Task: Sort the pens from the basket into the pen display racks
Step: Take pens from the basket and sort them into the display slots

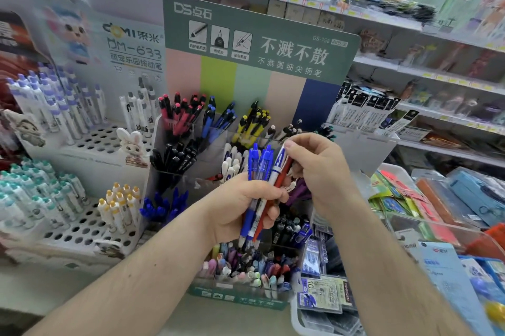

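Observation:
My left hand (243, 207) grips a bunch of pens (259, 171): blue click pens, a white one and a red one, tips pointing down. My right hand (317, 169) pinches the top of the white-and-red pens in that bunch. Both hands hover in front of the tiered green pen display rack (246, 300), whose clear compartments hold pink, blue, yellow, black and white pens. A white pegboard rack (90, 234) with upright white pens stands to the left. No basket is plainly visible.
A white bin (297, 319) of boxed refills sits at the lower right. Packaged stationery in clear trays (437, 210) lies on the right. Store shelves (410, 68) run behind. A tall green signboard (259, 43) rises behind the rack.

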The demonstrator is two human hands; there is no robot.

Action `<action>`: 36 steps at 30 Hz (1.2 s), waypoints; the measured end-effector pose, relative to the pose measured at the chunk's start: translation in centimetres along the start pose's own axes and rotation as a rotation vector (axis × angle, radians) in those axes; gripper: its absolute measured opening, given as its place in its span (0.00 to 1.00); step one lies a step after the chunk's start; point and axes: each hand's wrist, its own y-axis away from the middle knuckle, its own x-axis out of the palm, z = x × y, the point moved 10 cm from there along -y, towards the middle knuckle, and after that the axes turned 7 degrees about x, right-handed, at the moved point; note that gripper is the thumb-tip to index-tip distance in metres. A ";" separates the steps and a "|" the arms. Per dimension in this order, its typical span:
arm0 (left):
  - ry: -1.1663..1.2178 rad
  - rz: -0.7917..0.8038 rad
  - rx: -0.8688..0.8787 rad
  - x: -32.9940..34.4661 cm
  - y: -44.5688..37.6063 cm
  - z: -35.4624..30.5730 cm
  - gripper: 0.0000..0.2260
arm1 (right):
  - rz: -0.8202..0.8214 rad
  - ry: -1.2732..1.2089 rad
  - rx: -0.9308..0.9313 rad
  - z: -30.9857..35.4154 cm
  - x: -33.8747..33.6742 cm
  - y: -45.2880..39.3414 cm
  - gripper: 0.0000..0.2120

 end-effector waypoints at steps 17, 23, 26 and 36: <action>0.068 -0.206 0.003 -3.7 1.2 0.5 0.07 | -0.463 -0.491 -0.105 0.5 -8.0 1.4 0.08; 0.223 -0.303 0.127 -4.0 0.9 -0.9 0.05 | -0.437 -0.481 -0.005 -2.3 -6.0 1.3 0.09; 0.277 -0.296 0.144 -4.1 1.0 -1.2 0.03 | -0.428 -0.534 0.042 -3.1 -6.0 1.2 0.08; 0.284 -0.383 0.151 -5.5 1.7 -1.2 0.06 | -0.689 0.116 -0.324 -1.0 -7.4 1.9 0.04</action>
